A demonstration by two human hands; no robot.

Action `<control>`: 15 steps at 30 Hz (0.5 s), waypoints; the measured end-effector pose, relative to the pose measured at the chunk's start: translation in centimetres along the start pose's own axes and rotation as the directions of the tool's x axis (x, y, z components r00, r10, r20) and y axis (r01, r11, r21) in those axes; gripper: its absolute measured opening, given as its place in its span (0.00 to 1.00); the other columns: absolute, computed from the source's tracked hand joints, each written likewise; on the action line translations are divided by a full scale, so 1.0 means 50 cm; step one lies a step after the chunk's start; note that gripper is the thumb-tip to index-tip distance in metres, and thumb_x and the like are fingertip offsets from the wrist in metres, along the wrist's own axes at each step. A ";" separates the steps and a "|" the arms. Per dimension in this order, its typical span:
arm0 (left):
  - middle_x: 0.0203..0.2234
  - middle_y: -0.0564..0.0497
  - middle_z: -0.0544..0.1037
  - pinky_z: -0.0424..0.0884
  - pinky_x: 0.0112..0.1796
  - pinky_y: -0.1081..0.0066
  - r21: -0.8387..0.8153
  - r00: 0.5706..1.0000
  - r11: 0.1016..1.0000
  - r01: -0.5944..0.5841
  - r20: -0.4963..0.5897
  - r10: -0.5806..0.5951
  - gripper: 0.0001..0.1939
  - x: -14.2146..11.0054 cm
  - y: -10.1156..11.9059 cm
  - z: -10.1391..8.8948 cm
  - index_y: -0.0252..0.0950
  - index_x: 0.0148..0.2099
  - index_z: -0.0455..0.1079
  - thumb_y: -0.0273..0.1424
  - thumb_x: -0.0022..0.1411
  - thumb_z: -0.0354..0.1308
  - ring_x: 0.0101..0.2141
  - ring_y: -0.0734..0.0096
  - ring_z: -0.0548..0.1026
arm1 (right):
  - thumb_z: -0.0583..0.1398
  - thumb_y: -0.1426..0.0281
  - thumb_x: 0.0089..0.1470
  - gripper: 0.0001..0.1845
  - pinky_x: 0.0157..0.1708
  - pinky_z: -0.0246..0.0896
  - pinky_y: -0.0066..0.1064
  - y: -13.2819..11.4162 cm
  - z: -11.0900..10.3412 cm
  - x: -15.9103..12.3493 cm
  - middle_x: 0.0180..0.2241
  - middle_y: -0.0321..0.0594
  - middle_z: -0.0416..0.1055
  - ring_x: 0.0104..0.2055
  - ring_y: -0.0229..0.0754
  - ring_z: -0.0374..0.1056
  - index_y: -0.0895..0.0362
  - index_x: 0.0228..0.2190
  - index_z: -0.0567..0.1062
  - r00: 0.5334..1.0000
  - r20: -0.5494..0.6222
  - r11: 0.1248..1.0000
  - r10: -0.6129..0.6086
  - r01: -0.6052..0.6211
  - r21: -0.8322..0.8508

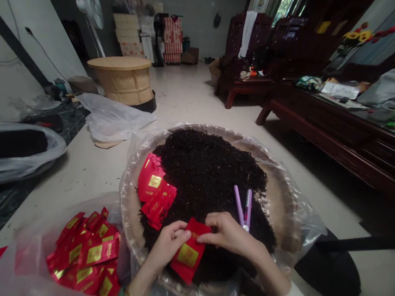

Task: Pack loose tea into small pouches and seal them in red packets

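Note:
Both my hands grip one red foil packet (189,251) with a gold label, held over a wide round basket tray (286,206) lined with clear plastic. My left hand (169,242) pinches the packet's upper left edge between thumb and fingers. At its upper right corner, my right hand (226,232) does the same. Dark, dry leaves that look like tea (209,169) are heaped in the tray. Several flat red packets (157,189) lie on the heap's left side. A purple hand-held heat sealer (243,210), its two arms apart, rests on the leaves beyond my right hand.
Left of the tray, a clear plastic bag (29,247) holds many plump red packets (91,253). Another bag of dark leaves (5,144) sits at far left. A black stand base (329,267) is close on the right, near a dark wooden table (347,138). Behind stands a woven drum (123,77).

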State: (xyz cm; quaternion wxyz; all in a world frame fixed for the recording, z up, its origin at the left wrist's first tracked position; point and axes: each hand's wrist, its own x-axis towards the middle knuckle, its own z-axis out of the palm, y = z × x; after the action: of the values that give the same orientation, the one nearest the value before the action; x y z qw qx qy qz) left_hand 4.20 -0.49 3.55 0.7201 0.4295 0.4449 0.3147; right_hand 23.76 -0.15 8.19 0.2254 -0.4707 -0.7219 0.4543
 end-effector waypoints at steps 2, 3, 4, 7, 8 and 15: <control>0.22 0.54 0.78 0.67 0.27 0.75 -0.034 1.000 0.999 0.021 0.022 -0.021 0.27 0.001 0.002 0.004 0.34 0.37 0.72 0.51 0.44 0.68 0.23 0.72 0.74 | 0.60 0.45 0.50 0.28 0.20 0.48 0.26 0.000 0.002 -0.001 0.22 0.32 0.62 0.22 0.35 0.59 0.56 0.17 0.66 1.000 0.002 1.000 -0.007 0.007 -0.014; 0.21 0.53 0.78 0.67 0.26 0.75 -0.044 1.000 0.999 0.026 0.017 -0.025 0.27 0.002 0.002 0.007 0.34 0.36 0.72 0.51 0.43 0.69 0.22 0.72 0.74 | 0.61 0.47 0.51 0.28 0.21 0.48 0.27 0.000 0.003 -0.001 0.21 0.31 0.61 0.22 0.35 0.58 0.56 0.16 0.65 1.000 -0.002 0.999 -0.024 0.024 -0.048; 0.21 0.54 0.78 0.66 0.26 0.75 -0.045 1.000 0.999 0.025 0.001 -0.025 0.26 0.003 0.002 0.008 0.33 0.34 0.72 0.50 0.42 0.69 0.21 0.72 0.73 | 0.62 0.48 0.51 0.28 0.22 0.47 0.27 0.001 0.003 -0.001 0.20 0.31 0.61 0.22 0.35 0.58 0.56 0.15 0.64 0.999 -0.010 0.995 -0.040 0.039 -0.089; 0.17 0.56 0.75 0.64 0.25 0.75 -0.006 0.997 1.000 0.001 -0.074 -0.001 0.24 0.009 -0.001 0.012 0.33 0.29 0.70 0.48 0.42 0.70 0.20 0.74 0.71 | 0.61 0.51 0.53 0.26 0.22 0.47 0.27 0.005 -0.003 0.000 0.19 0.32 0.62 0.22 0.35 0.58 0.56 0.15 0.65 0.997 -0.060 0.988 -0.038 0.028 -0.154; 0.16 0.57 0.74 0.64 0.25 0.75 0.011 0.995 1.000 -0.014 -0.099 0.015 0.23 0.011 -0.002 0.013 0.34 0.27 0.69 0.48 0.42 0.69 0.19 0.75 0.70 | 0.61 0.52 0.54 0.25 0.22 0.48 0.27 0.007 -0.005 0.001 0.19 0.32 0.63 0.22 0.36 0.58 0.56 0.16 0.66 0.996 -0.081 0.988 -0.029 0.016 -0.152; 0.14 0.59 0.72 0.64 0.25 0.76 0.013 0.978 0.996 -0.086 -0.191 0.087 0.22 0.014 0.000 0.018 0.35 0.26 0.66 0.48 0.43 0.69 0.19 0.76 0.69 | 0.64 0.62 0.50 0.11 0.18 0.51 0.25 0.023 0.009 0.013 0.20 0.30 0.67 0.20 0.35 0.62 0.55 0.24 0.70 0.965 -0.234 0.991 0.116 -0.097 0.095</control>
State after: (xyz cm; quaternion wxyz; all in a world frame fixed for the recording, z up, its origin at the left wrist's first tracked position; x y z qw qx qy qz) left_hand 5.30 -0.19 3.49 0.6586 0.4181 0.4936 0.3843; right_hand 23.65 0.37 6.90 0.3053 -0.5506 -0.6438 0.4351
